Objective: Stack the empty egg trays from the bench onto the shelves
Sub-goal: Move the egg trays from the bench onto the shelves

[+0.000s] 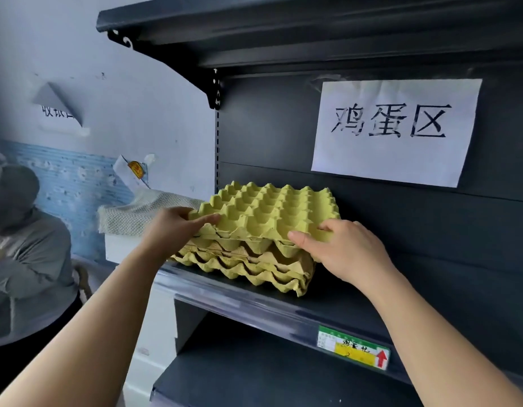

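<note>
A big dark shelf unit (430,230) fills most of the view. It has a top board, a middle shelf (254,301) and a lower shelf under that. A large white paper sign (395,130) with three black hand-drawn characters sticks to the back wall of the unit.

On the middle shelf, near its left end, sits a pile of egg trays (254,268). They are made of bumpy yellow-green card, with brown ones mixed in between. The trays fit into each other, and their wavy edges line up in rows. No eggs are in any of them.

The top tray (272,210) is yellow-green, with rows of little cups and pointy bumps. It lies on the pile, turned a bit so its corners stick out. All its cups are empty.

The left hand (175,227) grips the left corner of the top tray, thumb lying on top. The right hand (342,248) grips the front right corner, fingers curled over the rim and thumb along the edge.

Left of the unit, a netted cloth (137,212) lies on a white box (119,248). A small green and yellow label (354,351) with a red arrow sits on the shelf's front strip.
</note>
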Motion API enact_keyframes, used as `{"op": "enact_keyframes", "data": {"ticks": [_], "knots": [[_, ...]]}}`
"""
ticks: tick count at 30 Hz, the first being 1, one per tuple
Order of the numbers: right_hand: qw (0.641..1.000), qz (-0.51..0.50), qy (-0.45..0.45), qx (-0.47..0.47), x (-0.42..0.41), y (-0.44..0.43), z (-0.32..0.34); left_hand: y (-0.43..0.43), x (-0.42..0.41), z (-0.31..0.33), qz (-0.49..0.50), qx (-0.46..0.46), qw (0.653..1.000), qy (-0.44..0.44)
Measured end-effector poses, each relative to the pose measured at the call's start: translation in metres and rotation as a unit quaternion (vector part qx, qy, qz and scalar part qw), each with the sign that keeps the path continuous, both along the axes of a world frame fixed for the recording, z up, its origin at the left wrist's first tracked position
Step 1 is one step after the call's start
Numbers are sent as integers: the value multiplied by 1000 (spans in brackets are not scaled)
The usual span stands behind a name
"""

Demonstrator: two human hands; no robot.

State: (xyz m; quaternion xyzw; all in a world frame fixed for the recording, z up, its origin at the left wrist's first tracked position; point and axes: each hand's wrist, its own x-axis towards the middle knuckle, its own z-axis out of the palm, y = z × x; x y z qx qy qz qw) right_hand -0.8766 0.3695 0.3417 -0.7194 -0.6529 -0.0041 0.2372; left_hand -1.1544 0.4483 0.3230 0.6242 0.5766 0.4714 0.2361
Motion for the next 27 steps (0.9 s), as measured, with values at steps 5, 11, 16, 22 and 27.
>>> {"op": "enact_keyframes", "data": {"ticks": [5,11,16,22,27], "knots": [[999,-32,17,-23,-11,-2,0,12,-6,-1,-11,-24,999,26],[996,-82,-12,18,-32,-19,4,7,-11,2,14,68,990,124],[989,-81,-57,107,-52,-45,10,-18,-1,12,35,202,959,195],[984,-89,-47,145,-52,-98,3,-72,38,-2,-96,339,919,176],[979,-154,-40,124,-22,-157,-27,-117,92,-36,-212,324,906,174]]}}
